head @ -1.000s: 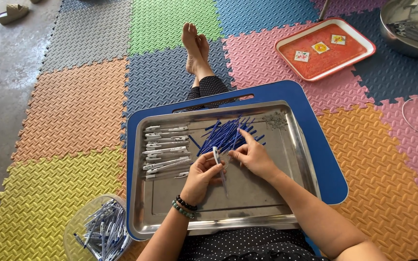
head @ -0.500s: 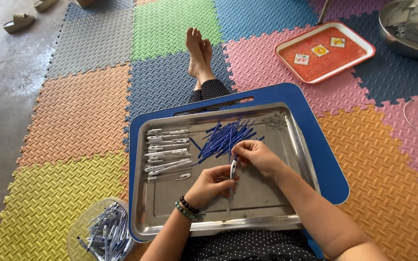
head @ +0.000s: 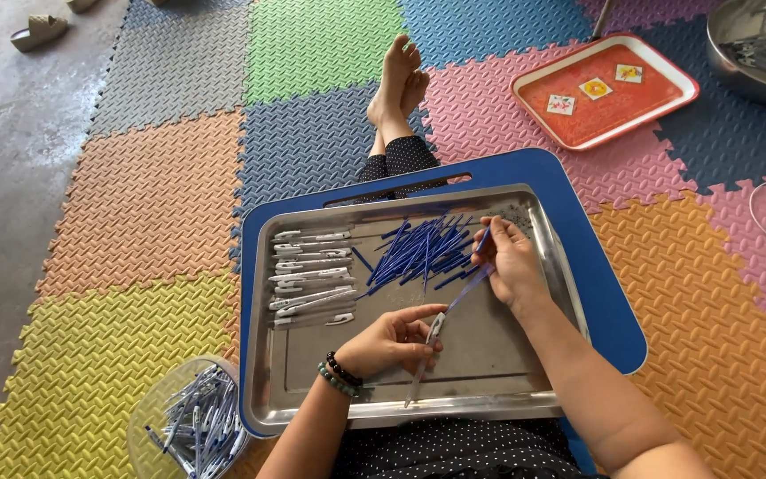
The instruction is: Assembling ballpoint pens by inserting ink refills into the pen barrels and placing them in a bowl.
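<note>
Left hand [head: 392,341] is closed in a pinch around a white pen barrel [head: 425,359], angled down toward the near rim of the steel tray [head: 312,390]. Right hand [head: 509,262] has its fingers curled around a blue refill [head: 465,291], thin end running diagonally to the barrel's open top, so the two parts look lined up end to end for insertion. Pinch grips near the mating ends probably keep both parts steady. Loose pile of blue refills [head: 418,250] sits at the tray's far centre, just beside the right hand; row of white barrels [head: 312,277] lies stacked along the tray's left side, close to the left hand. Each stock is on the side of the hand that uses it. Tray rests on a blue lap board [head: 609,293] over the person's legs; raised rim keeps parts from rolling off. Near half of the tray is bare metal, which gives the hands working room. Clear tub of pens [head: 192,421] stands off the tray's near-left corner on the foam mats [head: 152,195]. Orange tray [head: 605,93] and metal bowl [head: 760,49] are well apart, far right.
</note>
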